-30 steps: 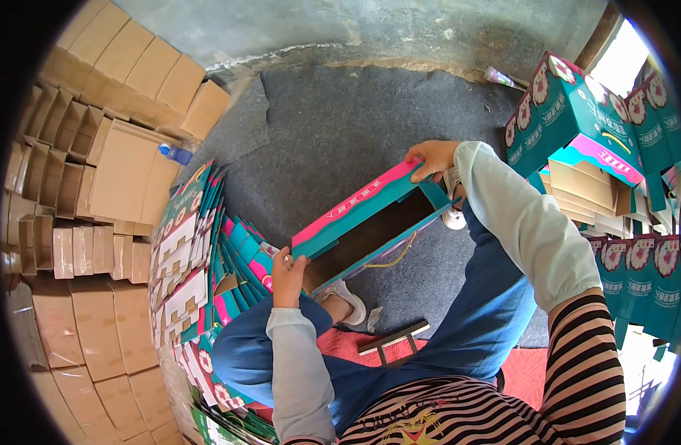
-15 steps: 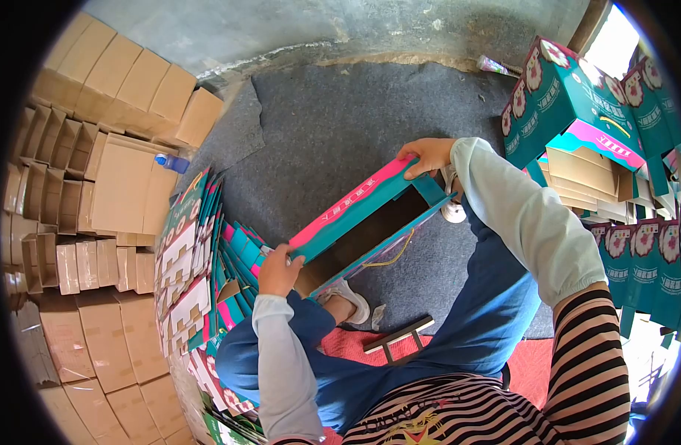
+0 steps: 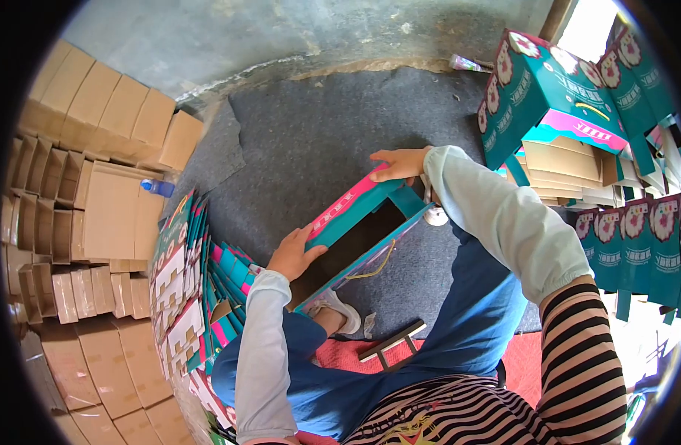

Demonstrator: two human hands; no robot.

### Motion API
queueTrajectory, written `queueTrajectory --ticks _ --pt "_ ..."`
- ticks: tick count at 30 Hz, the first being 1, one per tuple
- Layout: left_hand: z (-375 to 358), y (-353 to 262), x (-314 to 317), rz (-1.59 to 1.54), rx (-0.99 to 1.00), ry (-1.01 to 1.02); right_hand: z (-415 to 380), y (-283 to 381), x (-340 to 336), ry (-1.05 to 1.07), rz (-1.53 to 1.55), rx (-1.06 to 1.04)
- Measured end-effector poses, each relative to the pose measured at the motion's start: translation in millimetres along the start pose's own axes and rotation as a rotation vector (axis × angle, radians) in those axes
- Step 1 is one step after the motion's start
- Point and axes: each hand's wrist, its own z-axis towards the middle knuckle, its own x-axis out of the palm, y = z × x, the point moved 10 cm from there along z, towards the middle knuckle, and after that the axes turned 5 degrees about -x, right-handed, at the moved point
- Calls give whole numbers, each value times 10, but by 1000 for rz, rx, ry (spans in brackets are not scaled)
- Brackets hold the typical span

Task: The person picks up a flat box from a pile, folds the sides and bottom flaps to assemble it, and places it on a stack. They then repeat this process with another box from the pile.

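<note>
I hold a teal and pink cardboard gift box (image 3: 355, 211) open above my lap, its brown inside showing and a yellow cord handle hanging at its near side. My left hand (image 3: 294, 252) presses on the box's near left end, fingers over the pink flap. My right hand (image 3: 400, 163) grips the far end of the same pink flap. Both arms wear pale sleeves over a striped top.
A fanned stack of flat teal box blanks (image 3: 188, 274) lies at my left. Brown cartons (image 3: 96, 200) fill the far left, a water bottle (image 3: 156, 187) among them. Assembled teal boxes (image 3: 556, 96) pile up at the right. Grey carpet (image 3: 318, 133) lies ahead; a small stool (image 3: 389, 345) sits under me.
The box has tilted up and come nearer, with the pink flap pushed down over the opening. My left hand has slid from the end corner onto the flap.
</note>
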Motion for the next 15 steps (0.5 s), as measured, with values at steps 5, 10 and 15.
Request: queueTrajectory --ticks 5,10,15 --pt "56 66 16 -30 18 37 -75 27 63 77 16 -24" --pt "67 74 12 -13 23 60 -154 60 108 66 24 -117" --pt "49 65 36 -45 -29 127 -364 193 85 -25 -187 -100"
